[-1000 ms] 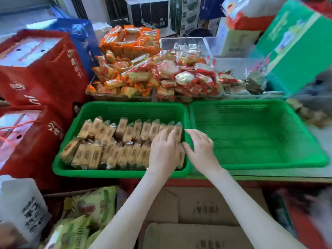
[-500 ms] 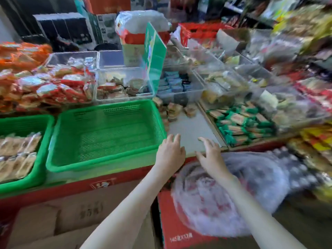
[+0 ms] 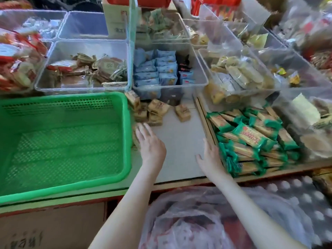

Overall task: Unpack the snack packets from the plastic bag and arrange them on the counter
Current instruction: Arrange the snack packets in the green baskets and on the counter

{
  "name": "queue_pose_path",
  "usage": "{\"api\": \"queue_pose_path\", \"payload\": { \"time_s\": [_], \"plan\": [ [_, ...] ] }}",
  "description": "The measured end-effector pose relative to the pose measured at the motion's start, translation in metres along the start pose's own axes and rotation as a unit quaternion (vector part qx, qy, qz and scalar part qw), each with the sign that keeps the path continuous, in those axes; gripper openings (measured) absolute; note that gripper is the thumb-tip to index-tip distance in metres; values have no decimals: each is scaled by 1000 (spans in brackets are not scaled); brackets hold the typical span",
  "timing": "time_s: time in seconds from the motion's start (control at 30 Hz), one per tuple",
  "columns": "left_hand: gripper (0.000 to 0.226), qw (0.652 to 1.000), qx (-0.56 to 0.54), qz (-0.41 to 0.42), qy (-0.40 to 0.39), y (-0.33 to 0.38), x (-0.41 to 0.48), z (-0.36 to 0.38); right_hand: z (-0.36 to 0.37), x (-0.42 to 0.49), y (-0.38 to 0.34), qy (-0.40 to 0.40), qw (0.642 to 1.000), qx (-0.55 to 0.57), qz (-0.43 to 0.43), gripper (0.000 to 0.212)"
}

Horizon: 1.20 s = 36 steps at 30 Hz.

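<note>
L hand (image 3: 151, 147) & R hand (image 3: 210, 159) over counter (image 3: 179, 141), both grips slack, fingers straight.

Left hand (image 3: 152, 147), right hand (image 3: 210, 159) over counter (image 3: 179, 135)

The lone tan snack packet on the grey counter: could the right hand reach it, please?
Probably yes: only bare grey counter lies between the open right hand and the square tan snack packet.

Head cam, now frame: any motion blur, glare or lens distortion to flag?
Head view: motion blur smears the fingers of the left hand and the brown packets by the green basket; the right hand is soft too. Head view: the plastic bag and far right edge are blurred. Head view: whitish glare washes the clear bins upper right; the counter edge bows, wide-angle.
</note>
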<state>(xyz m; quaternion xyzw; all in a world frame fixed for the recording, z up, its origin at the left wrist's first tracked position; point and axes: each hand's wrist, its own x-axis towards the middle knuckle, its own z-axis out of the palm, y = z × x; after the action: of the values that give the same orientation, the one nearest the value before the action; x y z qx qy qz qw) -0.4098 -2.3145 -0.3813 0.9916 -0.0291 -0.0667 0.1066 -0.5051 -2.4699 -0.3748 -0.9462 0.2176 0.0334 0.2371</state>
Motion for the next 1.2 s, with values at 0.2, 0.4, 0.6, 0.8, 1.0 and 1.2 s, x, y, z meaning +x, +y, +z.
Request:
{"api": "queue_pose_path", "payload": {
  "time_s": [0.2,0.4,0.6,0.8,1.0,1.2],
  "plan": [
    [67,991,55,-123,24,2,59,37,40,104,5,4,999,-28,-24,68],
    [58,987,46,-145,52,-5,68,46,56,182,-11,26,996,-67,-57,73],
    [70,991,52,-107,57,-10,59,53,62,191,-20,47,995,-70,-60,61],
    [80,995,6,-77,61,2,39,56,58,132,-18,22,1000,1,-10,72],
    [77,989,-119,-84,-22,6,18,37,38,62,-13,-17,973,223,57,70],
    [76,878,-465,-64,-92,17,-38,10,5,-2,-32,-86,886,438,122,59]
  ]
}}
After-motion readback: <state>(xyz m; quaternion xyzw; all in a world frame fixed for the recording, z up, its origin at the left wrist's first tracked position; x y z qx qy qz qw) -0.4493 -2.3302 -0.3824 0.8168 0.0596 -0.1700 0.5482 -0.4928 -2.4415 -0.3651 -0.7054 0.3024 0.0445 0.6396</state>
